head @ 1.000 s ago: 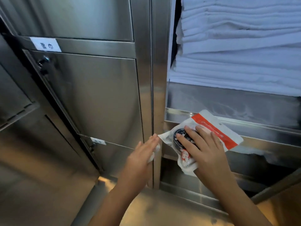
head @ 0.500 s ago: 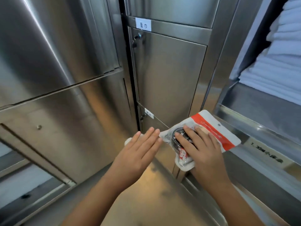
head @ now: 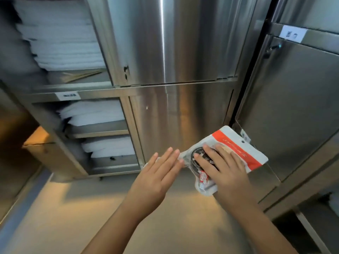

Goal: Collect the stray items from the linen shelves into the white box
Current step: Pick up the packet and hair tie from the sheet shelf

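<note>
The cabinet doors [head: 174, 43] are showing brushed metal, glossy and streaked with reflections. The folded linens [head: 60, 43] are looking like soft, matt white cloth. The pouch [head: 244, 149] is gleaming as smooth, slightly crinkled plastic. The floor [head: 73, 217] is shining smooth.

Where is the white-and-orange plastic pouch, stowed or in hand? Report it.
In hand: the right hand holds the white-and-orange plastic pouch in mid-air before the steel cabinet, with nothing enclosing it.
</note>
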A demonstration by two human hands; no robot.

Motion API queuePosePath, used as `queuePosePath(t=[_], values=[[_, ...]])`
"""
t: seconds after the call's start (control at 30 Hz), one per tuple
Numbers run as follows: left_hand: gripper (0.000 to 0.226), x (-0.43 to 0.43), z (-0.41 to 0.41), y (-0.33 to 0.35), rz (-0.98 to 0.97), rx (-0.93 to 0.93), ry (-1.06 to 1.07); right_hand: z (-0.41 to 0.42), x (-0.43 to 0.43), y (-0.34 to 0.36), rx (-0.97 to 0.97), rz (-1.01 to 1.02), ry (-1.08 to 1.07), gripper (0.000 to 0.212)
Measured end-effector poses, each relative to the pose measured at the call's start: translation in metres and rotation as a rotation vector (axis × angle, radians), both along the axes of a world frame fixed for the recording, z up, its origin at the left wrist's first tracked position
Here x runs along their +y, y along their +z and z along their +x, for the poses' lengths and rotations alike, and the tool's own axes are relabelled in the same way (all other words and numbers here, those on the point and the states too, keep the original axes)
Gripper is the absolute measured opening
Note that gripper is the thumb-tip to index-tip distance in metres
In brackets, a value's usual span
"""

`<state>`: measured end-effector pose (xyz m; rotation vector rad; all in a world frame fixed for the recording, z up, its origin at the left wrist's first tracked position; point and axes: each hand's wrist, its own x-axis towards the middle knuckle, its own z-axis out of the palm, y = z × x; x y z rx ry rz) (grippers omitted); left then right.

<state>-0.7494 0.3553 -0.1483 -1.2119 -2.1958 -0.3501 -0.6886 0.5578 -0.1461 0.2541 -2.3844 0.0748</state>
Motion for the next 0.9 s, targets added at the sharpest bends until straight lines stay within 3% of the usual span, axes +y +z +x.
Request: queuePosePath(t=[0.9], values=[[0.05, -0.389, 0.157, -0.013, 0.182, -0.026, 0.665, 0.028, -0.397, -0.009, 0.003, -0.03, 0.61, 0.058]])
